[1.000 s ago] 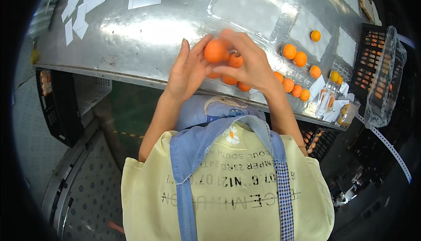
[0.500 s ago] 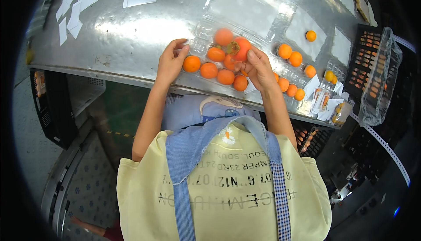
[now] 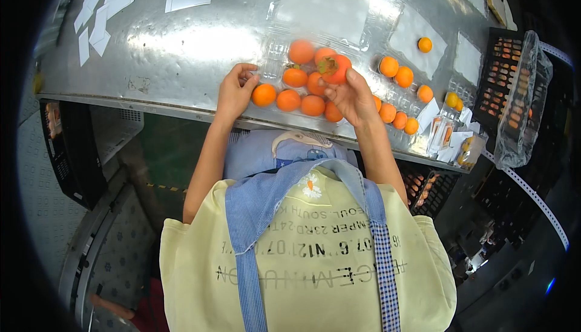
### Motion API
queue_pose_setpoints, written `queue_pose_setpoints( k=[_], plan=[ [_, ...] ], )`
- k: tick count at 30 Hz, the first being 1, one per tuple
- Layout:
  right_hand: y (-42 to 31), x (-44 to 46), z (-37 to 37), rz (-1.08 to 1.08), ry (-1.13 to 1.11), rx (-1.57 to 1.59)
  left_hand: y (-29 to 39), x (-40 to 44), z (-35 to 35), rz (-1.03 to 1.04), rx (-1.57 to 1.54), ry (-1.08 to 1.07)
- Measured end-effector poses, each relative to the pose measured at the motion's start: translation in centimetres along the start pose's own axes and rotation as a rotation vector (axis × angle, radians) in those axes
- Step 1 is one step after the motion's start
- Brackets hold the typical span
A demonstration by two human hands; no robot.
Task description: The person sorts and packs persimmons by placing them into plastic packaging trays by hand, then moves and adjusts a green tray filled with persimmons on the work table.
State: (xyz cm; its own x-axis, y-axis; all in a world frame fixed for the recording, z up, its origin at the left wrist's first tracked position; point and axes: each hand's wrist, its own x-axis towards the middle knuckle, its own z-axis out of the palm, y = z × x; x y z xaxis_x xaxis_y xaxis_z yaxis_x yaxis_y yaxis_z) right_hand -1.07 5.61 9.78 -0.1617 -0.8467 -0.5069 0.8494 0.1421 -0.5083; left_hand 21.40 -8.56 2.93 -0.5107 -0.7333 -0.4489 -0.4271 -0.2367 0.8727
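Observation:
My right hand [image 3: 353, 97] holds a persimmon [image 3: 341, 73] between thumb and fingers, its green-brown calyx facing up. The fruit is raised over a clear plastic container [image 3: 275, 60], whose near part holds several orange persimmons [image 3: 288, 100] in rows. The held fruit partly hides one behind it. At the container's left edge is my left hand [image 3: 236, 90], fingers curled and thumb close to the index finger, pinching the rim by the look of it. Beside its thumb sits the leftmost persimmon [image 3: 264, 95].
More orange fruit [image 3: 388, 66] lies in clear trays to the right on the metal table [image 3: 200, 72]. White cards [image 3: 100, 14] are scattered at upper left. A black crate [image 3: 501, 69] with plastic wrap stands at far right. Another person's arm [image 3: 115, 306] shows at lower left.
The held persimmon has shifted slightly right and down with my right hand. My left hand has drawn down a little at the container's edge. More of the other person's red clothing shows.

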Motion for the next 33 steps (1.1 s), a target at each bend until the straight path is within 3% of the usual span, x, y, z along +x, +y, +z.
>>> queue_pose_setpoints(
  k=[3, 9, 27, 30, 33],
  plan=[
    [-0.2, -0.8, 1.5, -0.150, -0.053, -0.225, -0.8, -0.7, 0.3, -0.005, -0.050, 0.002],
    [-0.6, -1.3, 1.9, -0.134, -0.110, -0.340, -0.9, -1.1, 0.4, -0.045, -0.078, 0.006],
    [-0.3, -0.7, 0.1, -0.045, 0.038, -0.003, -1.2, -0.8, 0.1, -0.060, -0.047, -0.025],
    [-0.2, -0.8, -0.4, -0.028, 0.063, 0.010, 0.4, -1.3, 0.4, -0.026, 0.147, 0.105],
    [-0.3, -1.3, 0.3, 0.025, 0.100, -0.222, 6.7, -2.6, 1.9, 0.468, 0.354, 0.165]
  ],
)
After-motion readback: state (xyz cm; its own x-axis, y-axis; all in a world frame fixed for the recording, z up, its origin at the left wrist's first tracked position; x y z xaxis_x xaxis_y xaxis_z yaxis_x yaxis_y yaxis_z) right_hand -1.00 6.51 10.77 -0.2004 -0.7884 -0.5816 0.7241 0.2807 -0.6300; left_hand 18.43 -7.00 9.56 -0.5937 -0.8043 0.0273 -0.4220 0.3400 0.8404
